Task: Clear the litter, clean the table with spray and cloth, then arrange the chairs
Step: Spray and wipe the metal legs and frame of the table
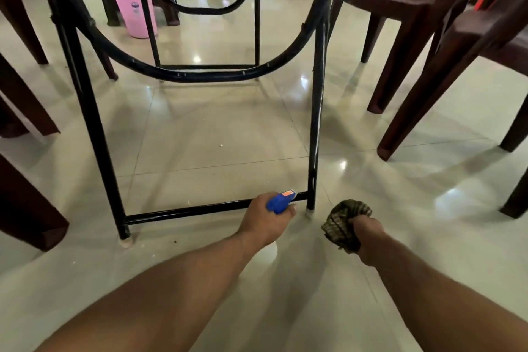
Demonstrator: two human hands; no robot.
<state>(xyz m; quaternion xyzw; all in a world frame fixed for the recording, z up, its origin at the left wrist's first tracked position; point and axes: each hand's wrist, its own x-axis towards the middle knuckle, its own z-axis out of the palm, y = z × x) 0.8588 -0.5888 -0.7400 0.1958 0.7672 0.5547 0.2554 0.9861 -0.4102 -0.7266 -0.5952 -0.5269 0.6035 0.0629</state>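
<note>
I am low down, looking under the table at its black metal legs [315, 134]. My left hand [264, 220] grips a spray bottle with a blue head [280, 201], down near the floor beside the table's lower crossbar [185, 211]. The bottle's body is hidden by the hand. My right hand [367, 230] holds a bunched olive-green checked cloth [343, 223], just right of the table's front right foot. Dark brown plastic chairs stand on both sides, the right ones [405, 46] close to the table leg, the left ones [25, 111] partly cut off.
A pink bucket [137, 11] stands on the floor beyond the table on the left. The floor is glossy beige tile with small crumbs [220, 145] under the table. A person's sleeve or clothing shows at the far top.
</note>
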